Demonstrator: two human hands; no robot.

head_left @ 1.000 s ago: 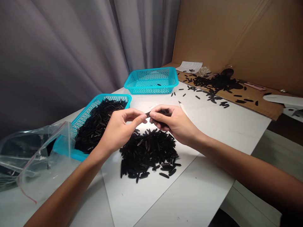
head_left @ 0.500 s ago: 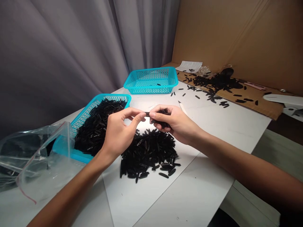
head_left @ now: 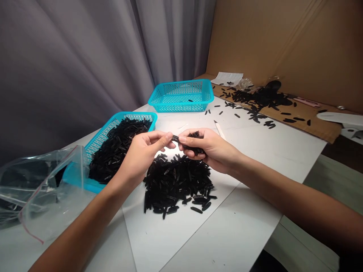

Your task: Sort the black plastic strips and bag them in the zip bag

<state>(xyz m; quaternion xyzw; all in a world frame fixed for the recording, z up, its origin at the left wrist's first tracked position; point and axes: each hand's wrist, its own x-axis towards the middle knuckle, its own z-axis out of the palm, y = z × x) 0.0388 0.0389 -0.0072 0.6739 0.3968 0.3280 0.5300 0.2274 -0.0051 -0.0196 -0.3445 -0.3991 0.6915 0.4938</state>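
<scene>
Between my two hands, over the white sheet, is a small black piece (head_left: 175, 138). My left hand (head_left: 147, 149) pinches its left end with thumb and fingertips. The thumb and forefinger of my right hand (head_left: 210, 147) grip its right end, while the curled fingers hold a bunch of similar black pieces (head_left: 196, 150) against the palm. Just below the hands lies a pile of black pieces (head_left: 178, 177). Left of my left hand, a blue basket (head_left: 155, 120) is heaped with more of them; my left hand and forearm cover part of its right side.
A second blue basket (head_left: 181, 107) at the back holds one black piece. Black pieces (head_left: 263, 98) lie scattered over cardboard (head_left: 312, 126) at the back right. A pencil-like tool (head_left: 219, 129) lies behind my right hand. A clear plastic bag (head_left: 56, 204) is at the left.
My left fingertips have shifted slightly on the black piece, and the piece tilts down a little more to the right. My right hand has barely moved and still holds its bunch.
</scene>
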